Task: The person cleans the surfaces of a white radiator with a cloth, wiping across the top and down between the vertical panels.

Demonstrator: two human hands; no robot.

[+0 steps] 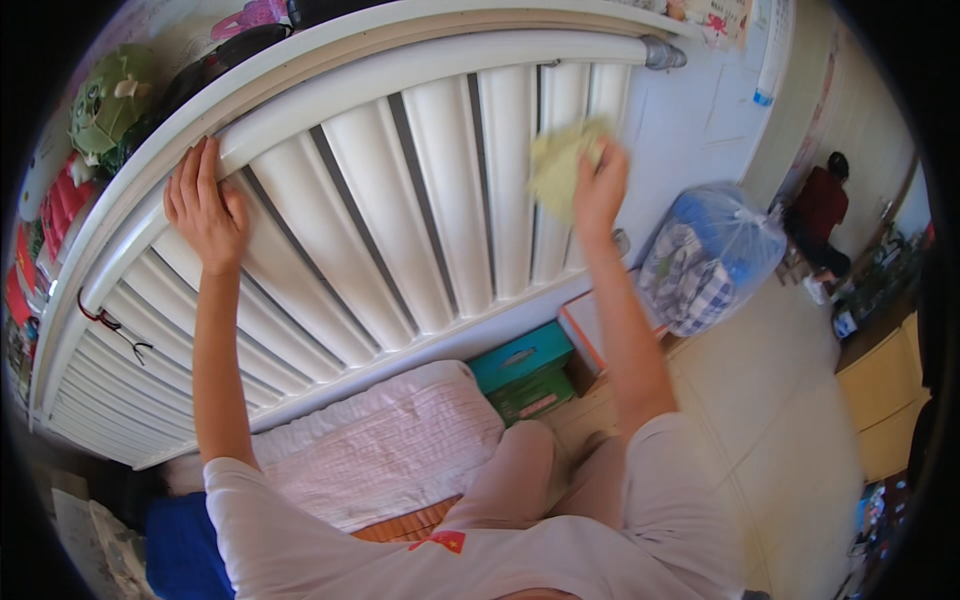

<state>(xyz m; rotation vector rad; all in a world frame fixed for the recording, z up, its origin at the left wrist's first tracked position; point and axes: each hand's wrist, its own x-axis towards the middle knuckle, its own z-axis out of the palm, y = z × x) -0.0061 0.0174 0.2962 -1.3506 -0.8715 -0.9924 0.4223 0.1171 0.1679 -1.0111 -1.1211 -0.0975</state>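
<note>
A white column radiator (pixel 442 202) stands against the wall before me, with a thick rounded pipe (pixel 337 105) along its top. My left hand (pixel 206 206) rests on that pipe, fingers laid over it and thumb apart on the front side. In my right hand (pixel 602 187) is a yellow-green cloth (pixel 559 165), bunched at the fingers and spread against the columns near the radiator's right end. The right hand and cloth are slightly blurred, and the cloth covers part of two or three columns.
Below the radiator lie a pale pink quilted pad (pixel 375 450), a teal box (pixel 521 358) and a green box (pixel 534 394). A clear plastic bag of fabric (pixel 705 259) sits right. Toys, including a green plush (pixel 109 105), line the sill. Another person (pixel 821 206) sits farther off.
</note>
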